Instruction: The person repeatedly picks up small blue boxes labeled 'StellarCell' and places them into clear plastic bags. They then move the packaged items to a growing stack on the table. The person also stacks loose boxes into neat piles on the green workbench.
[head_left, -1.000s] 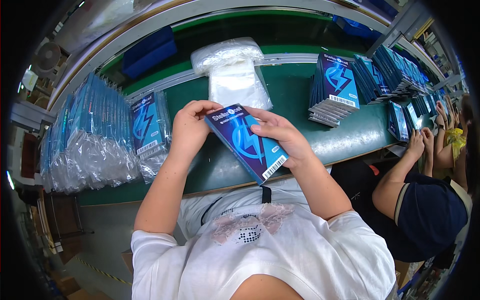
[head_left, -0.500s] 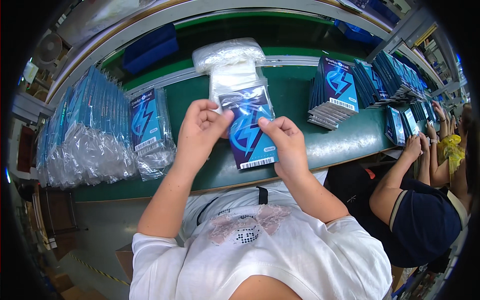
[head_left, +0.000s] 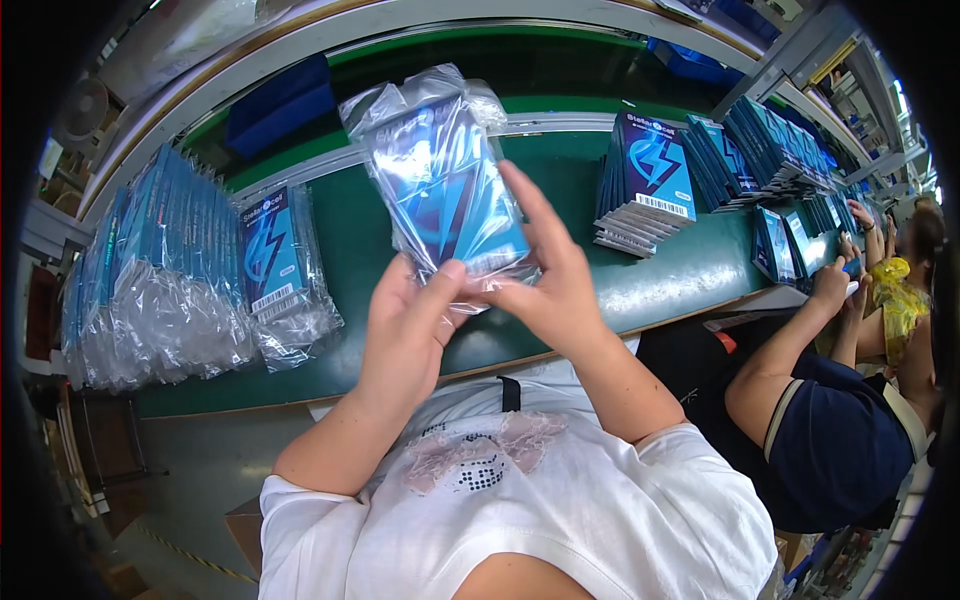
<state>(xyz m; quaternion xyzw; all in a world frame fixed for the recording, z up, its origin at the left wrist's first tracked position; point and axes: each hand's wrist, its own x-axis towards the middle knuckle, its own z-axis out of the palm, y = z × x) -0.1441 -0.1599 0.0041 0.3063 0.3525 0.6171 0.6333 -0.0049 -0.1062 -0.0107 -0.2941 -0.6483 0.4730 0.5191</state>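
Both hands hold a flat blue box (head_left: 450, 190) with a lightning-bolt design, which sits inside a clear plastic bag. Loose film stands out past its far end and around its near edge. My left hand (head_left: 405, 320) grips the near left corner, thumb on top. At the near right corner is my right hand (head_left: 550, 275), its thumb at the near edge and its fingers along the right side. Behind the box, a pile of clear plastic bags (head_left: 487, 108) is mostly hidden.
Left on the green table (head_left: 345, 375) stands a long row of bagged boxes (head_left: 165, 240), with more bagged boxes (head_left: 270, 250) beside it. Stacked boxes (head_left: 655, 165) stand to the right. Further right, a co-worker's arm (head_left: 790, 345) reaches over the table. A blue bin (head_left: 280, 105) lies beyond.
The box has gone further into the bag and moved away from me, tilting left. My hands have shifted from its sides to its near end.
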